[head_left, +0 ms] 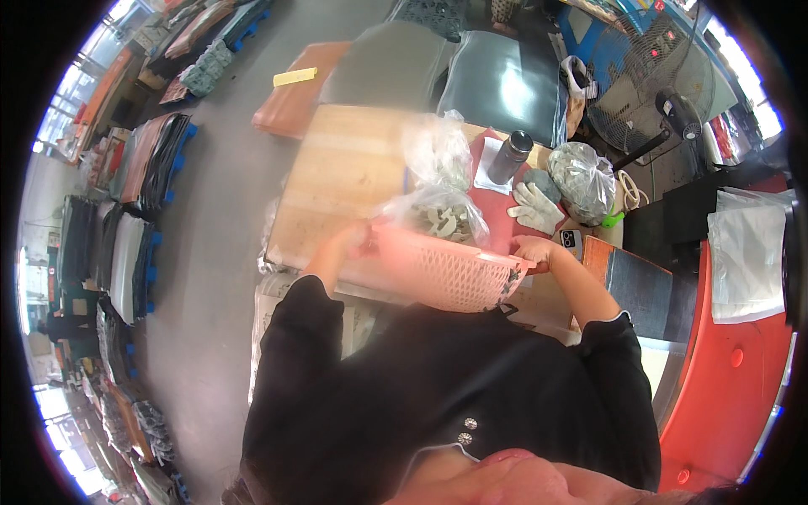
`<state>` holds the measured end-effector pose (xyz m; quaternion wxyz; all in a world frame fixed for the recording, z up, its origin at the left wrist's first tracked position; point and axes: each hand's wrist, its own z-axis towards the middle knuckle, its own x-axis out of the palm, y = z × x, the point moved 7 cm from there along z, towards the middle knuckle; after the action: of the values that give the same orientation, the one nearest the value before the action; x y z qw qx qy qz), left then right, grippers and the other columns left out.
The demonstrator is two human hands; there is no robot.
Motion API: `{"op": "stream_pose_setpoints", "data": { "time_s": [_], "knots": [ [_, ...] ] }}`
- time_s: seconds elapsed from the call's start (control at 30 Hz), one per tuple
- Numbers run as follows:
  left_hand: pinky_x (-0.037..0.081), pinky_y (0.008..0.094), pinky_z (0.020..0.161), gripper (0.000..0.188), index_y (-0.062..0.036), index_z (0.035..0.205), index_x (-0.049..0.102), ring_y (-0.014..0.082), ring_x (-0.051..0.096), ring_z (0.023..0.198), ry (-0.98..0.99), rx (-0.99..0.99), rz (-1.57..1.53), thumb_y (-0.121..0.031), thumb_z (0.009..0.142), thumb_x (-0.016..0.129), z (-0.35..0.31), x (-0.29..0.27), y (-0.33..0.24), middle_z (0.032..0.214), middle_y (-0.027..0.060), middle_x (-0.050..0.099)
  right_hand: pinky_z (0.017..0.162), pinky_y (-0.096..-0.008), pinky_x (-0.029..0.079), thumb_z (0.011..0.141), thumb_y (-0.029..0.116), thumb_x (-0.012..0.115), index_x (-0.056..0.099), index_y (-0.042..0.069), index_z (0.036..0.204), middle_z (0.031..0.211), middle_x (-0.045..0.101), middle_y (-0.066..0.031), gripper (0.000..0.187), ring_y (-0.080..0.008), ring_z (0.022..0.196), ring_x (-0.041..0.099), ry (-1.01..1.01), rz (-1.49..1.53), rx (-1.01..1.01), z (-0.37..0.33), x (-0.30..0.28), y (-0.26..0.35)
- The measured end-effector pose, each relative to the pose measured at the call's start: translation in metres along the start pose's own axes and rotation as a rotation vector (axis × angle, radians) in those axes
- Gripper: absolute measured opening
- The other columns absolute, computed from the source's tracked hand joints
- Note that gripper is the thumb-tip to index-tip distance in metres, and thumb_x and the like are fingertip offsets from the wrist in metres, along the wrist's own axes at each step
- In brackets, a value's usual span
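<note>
A pink plastic basket with perforated sides is held close against my front, over the near edge of the wooden table. My right hand grips its right rim, fingers curled round the edge. On the left rim, my left hand is closed too, a little smeared by motion. Inside the basket a clear plastic bag shows pale grey-green cut pieces. Just beyond it another clear bag stands on the table; its contents are hard to make out.
The wooden table carries a dark bottle, a whitish glove, a stuffed clear bag and a phone. A fan stands at far right, above a red machine. Sheet stacks line the left.
</note>
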<state>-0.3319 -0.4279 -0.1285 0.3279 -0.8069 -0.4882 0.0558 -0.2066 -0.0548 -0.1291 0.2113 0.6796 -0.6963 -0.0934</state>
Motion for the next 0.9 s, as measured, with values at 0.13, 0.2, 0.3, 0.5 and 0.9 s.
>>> {"op": "stream_pose_setpoints", "data": {
  "time_s": [0.13,0.2,0.3,0.5,0.9],
  "knots": [
    [0.046,0.0274,0.062,0.039,-0.0294,0.135,0.051,0.0119,0.061,0.085,-0.032,0.058,0.029,-0.04,0.1,0.038,0.009,0.001,0.0,0.111,-0.002,0.065,0.056,-0.0278,0.052,0.073,-0.002,0.067,0.066,0.005,0.104,0.089,0.067,-0.0041,0.032,-0.0127,0.076,0.065,0.244,-0.19,0.018,0.037,-0.029,-0.005],
    [0.047,0.028,0.062,0.038,-0.0247,0.133,0.052,0.0123,0.061,0.086,-0.044,0.042,-0.035,-0.039,0.1,0.039,0.014,-0.006,-0.004,0.11,-0.0011,0.065,0.056,-0.0264,0.051,0.071,0.001,0.067,0.068,0.006,0.091,0.087,0.067,-0.0017,0.02,-0.0103,0.079,0.065,0.242,-0.176,-0.021,0.052,-0.05,0.01],
    [0.049,0.032,0.075,0.04,-0.0185,0.137,0.047,0.0192,0.06,0.096,-0.012,0.05,-0.182,-0.032,0.1,0.041,0.014,-0.016,-0.016,0.124,0.0051,0.057,0.058,-0.0257,0.049,0.07,0.002,0.068,0.068,0.006,0.089,0.088,0.067,-0.0019,0.019,-0.0111,0.08,0.064,0.218,-0.544,-0.222,0.076,-0.067,0.057],
    [0.047,0.0298,0.068,0.038,-0.0146,0.123,0.052,0.0184,0.061,0.083,-0.069,0.089,-0.212,-0.043,0.101,0.039,0.007,-0.02,-0.025,0.114,0.0049,0.059,0.051,-0.023,0.043,0.072,0.004,0.075,0.068,0.007,0.088,0.084,0.067,-0.001,0.017,-0.0072,0.07,0.061,0.31,-0.427,0.019,0.083,-0.056,0.064],
    [0.037,0.025,0.054,0.041,-0.0098,0.111,0.058,0.0118,0.052,0.068,-0.392,0.187,-0.033,-0.047,0.095,0.051,0.011,-0.038,-0.029,0.088,0.0026,0.055,0.06,-0.0274,0.052,0.078,0.002,0.067,0.065,0.007,0.107,0.095,0.069,-0.0063,0.029,-0.0159,0.078,0.067,0.416,0.216,-0.197,0.0,-0.027,0.055]
  ]
}}
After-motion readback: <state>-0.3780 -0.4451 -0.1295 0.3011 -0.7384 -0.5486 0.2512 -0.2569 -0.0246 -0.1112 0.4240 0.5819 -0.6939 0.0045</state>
